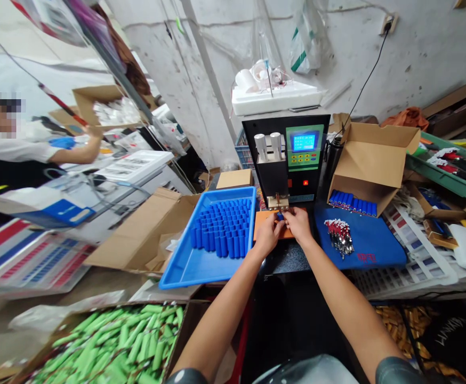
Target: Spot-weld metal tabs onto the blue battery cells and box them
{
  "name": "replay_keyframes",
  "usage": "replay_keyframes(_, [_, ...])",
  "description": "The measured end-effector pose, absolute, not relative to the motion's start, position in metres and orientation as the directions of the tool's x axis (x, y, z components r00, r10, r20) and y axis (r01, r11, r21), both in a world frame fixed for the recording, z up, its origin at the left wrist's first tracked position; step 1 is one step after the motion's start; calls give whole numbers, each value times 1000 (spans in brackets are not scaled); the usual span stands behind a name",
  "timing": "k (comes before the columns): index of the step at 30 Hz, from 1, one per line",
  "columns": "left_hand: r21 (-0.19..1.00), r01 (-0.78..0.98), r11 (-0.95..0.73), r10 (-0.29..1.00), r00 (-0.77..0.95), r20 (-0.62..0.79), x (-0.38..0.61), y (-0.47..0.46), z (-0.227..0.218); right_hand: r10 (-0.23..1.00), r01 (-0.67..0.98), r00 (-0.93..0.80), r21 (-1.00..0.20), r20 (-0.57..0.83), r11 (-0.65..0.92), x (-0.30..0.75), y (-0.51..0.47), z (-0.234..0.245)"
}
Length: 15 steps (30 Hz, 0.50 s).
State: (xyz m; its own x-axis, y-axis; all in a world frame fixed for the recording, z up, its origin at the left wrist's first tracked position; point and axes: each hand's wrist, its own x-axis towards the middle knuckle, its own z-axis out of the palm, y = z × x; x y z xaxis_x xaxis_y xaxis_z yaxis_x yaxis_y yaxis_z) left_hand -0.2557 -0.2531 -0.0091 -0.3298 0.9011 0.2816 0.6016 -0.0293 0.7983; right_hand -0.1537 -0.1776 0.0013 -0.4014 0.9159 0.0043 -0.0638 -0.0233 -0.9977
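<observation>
Blue is the small cell (280, 216) I pinch between both hands, right under the metal tips (278, 201) of the black welding machine (287, 160). My left hand (268, 233) and right hand (297, 223) sit close together on the orange pad (262, 224), fingertips closed on the cell from either side. To my left a blue tray (185, 264) holds many more upright cells; to my right a bundle of red-and-white leads (339, 237) lies on a blue mat (371, 242), with a cardboard box (371, 160) of cells behind. I judge the risk lies in my fingertips being so near the tips: a small slip could nip or burn them, or leave the cell crooked under the tips so the joint lands off-centre.
</observation>
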Motion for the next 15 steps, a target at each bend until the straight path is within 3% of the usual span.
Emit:
replay_keyframes(3, [803,595,-34,902,-328,282,-256,-253,-9,946,-83,-321,-996,36,10,-154,-179,2])
replay_keyframes(15, [800,600,-28,906,-323,274,-256,-254,-7,944,-75,-326,-997,47,23,-153,-180,2])
